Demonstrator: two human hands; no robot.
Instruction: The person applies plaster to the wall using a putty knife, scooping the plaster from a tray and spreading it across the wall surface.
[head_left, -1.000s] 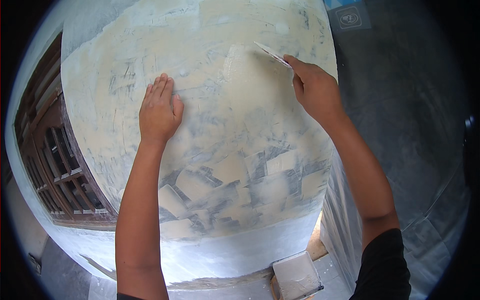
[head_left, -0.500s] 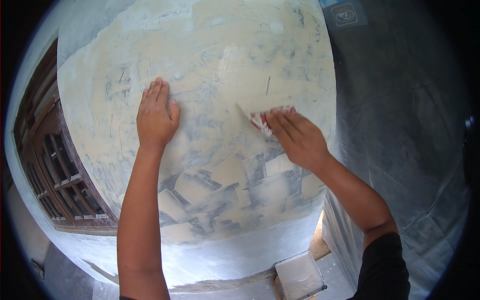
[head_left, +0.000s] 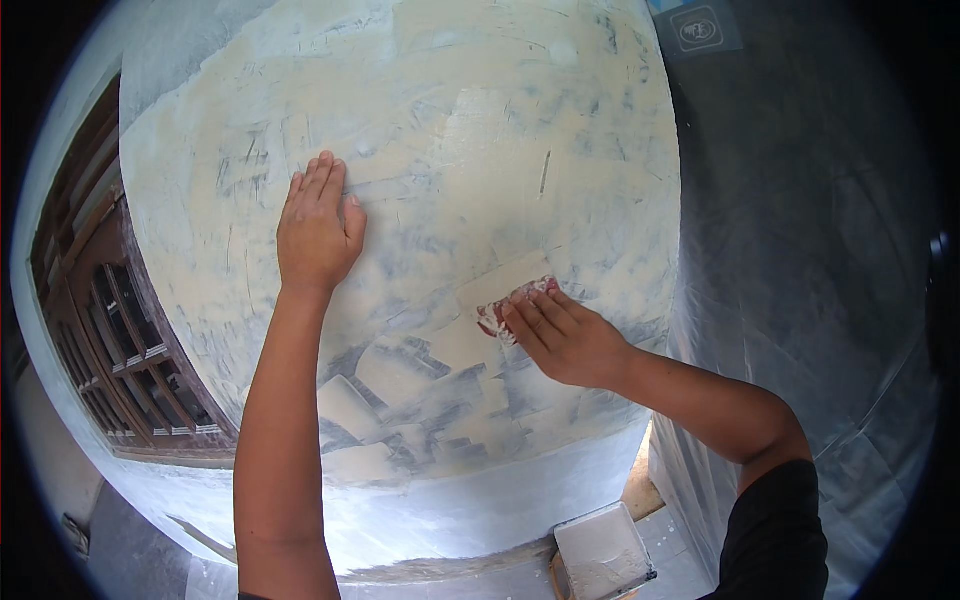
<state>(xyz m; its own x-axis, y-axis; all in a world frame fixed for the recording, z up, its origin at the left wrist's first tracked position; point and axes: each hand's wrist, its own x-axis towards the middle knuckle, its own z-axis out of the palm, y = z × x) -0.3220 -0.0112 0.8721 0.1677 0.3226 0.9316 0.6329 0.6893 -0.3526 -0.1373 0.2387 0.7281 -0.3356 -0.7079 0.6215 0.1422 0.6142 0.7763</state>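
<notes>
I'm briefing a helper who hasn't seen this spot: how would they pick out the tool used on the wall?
Start at the big pale wall, patchy with cream filler. Low on it, right of the flat left hand, the right hand presses a small scraper to the surface. Its reddish, filler-smeared body, peeking from under the fingertips, is the only such colour on the wall.
</notes>
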